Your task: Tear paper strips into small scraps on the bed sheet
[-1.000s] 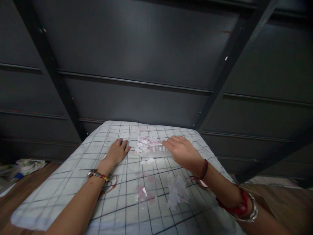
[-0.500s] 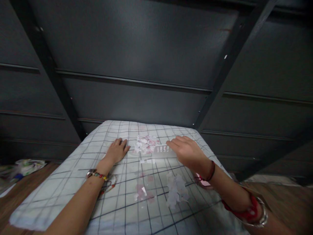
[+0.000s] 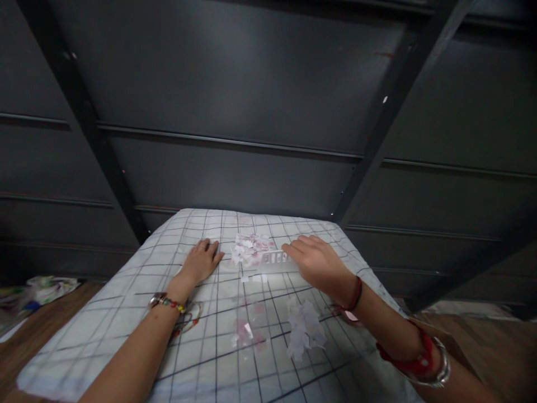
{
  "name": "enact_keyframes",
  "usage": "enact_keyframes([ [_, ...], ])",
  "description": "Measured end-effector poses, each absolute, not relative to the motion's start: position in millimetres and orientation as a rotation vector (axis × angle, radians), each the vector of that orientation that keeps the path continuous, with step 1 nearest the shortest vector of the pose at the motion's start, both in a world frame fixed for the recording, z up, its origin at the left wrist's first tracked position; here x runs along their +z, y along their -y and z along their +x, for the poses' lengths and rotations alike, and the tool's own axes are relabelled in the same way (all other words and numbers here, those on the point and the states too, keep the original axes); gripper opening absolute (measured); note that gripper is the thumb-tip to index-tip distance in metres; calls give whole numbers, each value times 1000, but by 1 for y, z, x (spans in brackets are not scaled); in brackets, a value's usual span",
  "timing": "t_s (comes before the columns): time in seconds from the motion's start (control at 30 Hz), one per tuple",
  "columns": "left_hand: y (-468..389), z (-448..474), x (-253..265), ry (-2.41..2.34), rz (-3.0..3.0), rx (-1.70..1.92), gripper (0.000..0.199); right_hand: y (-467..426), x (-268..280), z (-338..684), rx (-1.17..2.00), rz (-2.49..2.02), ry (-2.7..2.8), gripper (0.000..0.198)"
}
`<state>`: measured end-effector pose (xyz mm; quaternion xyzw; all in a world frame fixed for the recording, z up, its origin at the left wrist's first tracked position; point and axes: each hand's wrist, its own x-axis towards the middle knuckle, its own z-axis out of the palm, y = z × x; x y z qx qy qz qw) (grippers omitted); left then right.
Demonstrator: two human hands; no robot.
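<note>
My right hand (image 3: pixel 315 258) is closed over the edge of a white plastic basket (image 3: pixel 268 267) with a row of slots near its rim; the fingers hide much of it. Behind the basket's slotted side lies a heap of small white and pink paper slips (image 3: pixel 251 246). My left hand (image 3: pixel 201 260) rests palm down on the checked cloth (image 3: pixel 188 358), left of the heap, fingers spread and holding nothing. A few white slips (image 3: pixel 254 278) lie in front of the basket.
Nearer me lie a pink-and-white patch of slips (image 3: pixel 248 331) and a pile of white paper scraps (image 3: pixel 305 329). A pink object (image 3: pixel 351 317) is partly hidden under my right forearm. A dark panelled wall (image 3: pixel 235 179) stands behind the table's far edge.
My right hand has shifted slightly left and tilted the basket's slotted side a little. My left hand stays in place on the cloth.
</note>
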<state>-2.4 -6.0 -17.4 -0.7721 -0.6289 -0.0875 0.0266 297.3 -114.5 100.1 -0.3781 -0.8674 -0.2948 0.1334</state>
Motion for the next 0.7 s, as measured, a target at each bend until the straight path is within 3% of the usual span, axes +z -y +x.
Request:
enact_keyframes([
  [0.7, 8, -2, -15, 1963, -2377, -262, 51, 115, 98, 280, -919, -998, 2502, 21],
])
